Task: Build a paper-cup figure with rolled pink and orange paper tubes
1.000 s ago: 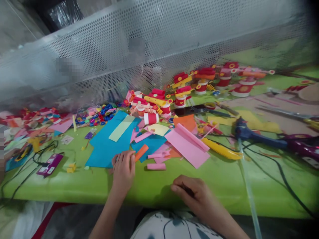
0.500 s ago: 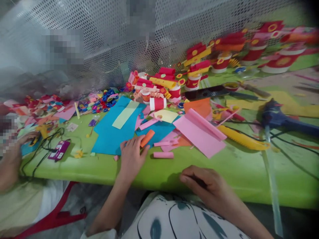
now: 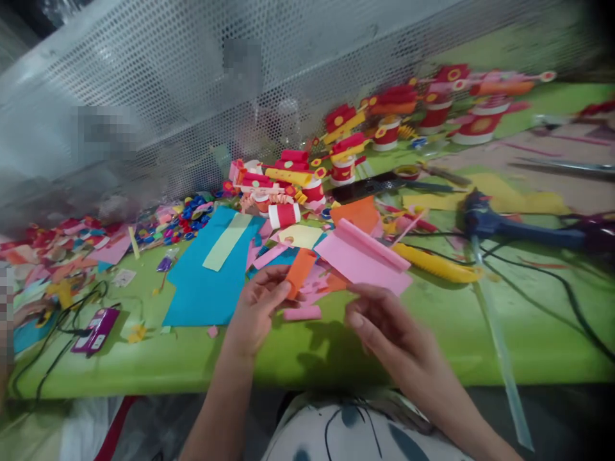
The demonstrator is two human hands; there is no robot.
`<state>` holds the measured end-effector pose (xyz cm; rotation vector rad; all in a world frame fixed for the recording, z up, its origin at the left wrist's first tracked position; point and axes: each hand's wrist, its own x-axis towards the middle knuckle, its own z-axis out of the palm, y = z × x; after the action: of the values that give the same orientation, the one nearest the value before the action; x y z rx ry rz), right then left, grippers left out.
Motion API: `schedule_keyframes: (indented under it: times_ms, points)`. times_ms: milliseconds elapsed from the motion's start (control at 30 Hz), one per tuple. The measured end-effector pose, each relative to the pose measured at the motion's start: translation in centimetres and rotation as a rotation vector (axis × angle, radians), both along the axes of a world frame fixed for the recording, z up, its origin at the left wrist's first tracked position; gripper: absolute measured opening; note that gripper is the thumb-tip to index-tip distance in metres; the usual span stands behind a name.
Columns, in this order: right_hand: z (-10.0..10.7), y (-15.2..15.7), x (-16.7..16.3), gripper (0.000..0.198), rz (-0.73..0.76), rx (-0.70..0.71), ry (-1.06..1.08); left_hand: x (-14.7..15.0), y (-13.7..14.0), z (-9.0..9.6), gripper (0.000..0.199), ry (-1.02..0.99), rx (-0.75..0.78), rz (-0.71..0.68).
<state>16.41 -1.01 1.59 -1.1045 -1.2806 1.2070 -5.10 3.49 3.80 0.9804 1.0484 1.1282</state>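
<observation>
My left hand [image 3: 254, 314] pinches a small rolled piece of orange paper [image 3: 302, 270] between thumb and fingers, just above the table. To its right, my right hand [image 3: 391, 330] hovers near the table's front edge, fingers half curled, with a gap between thumb and forefinger and nothing visible in it. Below the orange roll lies a small pink roll [image 3: 302, 313]. A pink sheet with one rolled edge [image 3: 353, 256] is just beyond my right hand. Left of my left hand lies a blue sheet [image 3: 206, 301] with a pale green strip [image 3: 227, 242] on it.
A blue glue gun [image 3: 523, 227] with a clear glue stick [image 3: 500, 358] lies right, beside a yellow-handled cutter [image 3: 432, 261] and cables. Red-and-white cups with paper rolls [image 3: 343, 168] stand along the mesh partition [image 3: 182, 109]. A purple box [image 3: 96, 330] lies left, near another person's hand.
My left hand has raised the orange roll off the table and tilted it upward. My right hand has moved closer to it. The view has turned to the right.
</observation>
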Motion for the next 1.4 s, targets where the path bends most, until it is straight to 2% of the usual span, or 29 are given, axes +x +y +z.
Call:
schedule_keyframes:
  times_ms: [100,200,367,567,733,867,1000,1100,1300,1400]
  points:
    - [0.5,0.8,-0.6,0.056,-0.106,0.060,0.148,2.4,0.1,0.6,0.033,0.096,0.050,-0.102]
    - [0.1,1.4,-1.0,0.046,-0.216,0.083,0.220,3.7,-0.1,0.6,0.032,0.231,0.120,-0.132]
    - [-1.0,1.5,-0.8,0.028,-0.201,-0.014,0.231,3.5,-0.5,-0.4,0.029,0.262,0.168,-0.146]
    - [-1.6,1.8,-0.7,0.024,-0.199,-0.070,0.288,3.0,-0.5,-1.4,0.052,0.149,0.156,-0.080]
    - [-1.4,1.9,-0.6,0.025,-0.209,-0.168,0.384,2.9,-0.3,-1.3,0.030,0.118,0.112,0.000]
    - [-1.4,1.8,-0.5,0.023,-0.189,-0.178,0.355,2.9,-0.3,-1.2,0.021,0.139,0.101,-0.078]
    - [-1.7,1.7,-0.4,0.021,-0.166,-0.176,0.272,2.9,-0.3,-1.3,0.021,0.238,0.186,-0.147]
    - [-1.5,1.7,-0.3,0.021,-0.155,-0.166,0.216,3.0,-0.4,-1.2,0.023,0.268,0.196,-0.188]
    - [-0.4,1.8,-0.5,0.026,-0.073,-0.104,0.094,3.3,-0.8,-1.2,0.021,0.234,0.174,-0.213]
    - [-0.2,1.9,-0.7,0.017,-0.011,-0.058,0.123,3.3,-1.0,-1.1,0.021,0.209,0.169,-0.201]
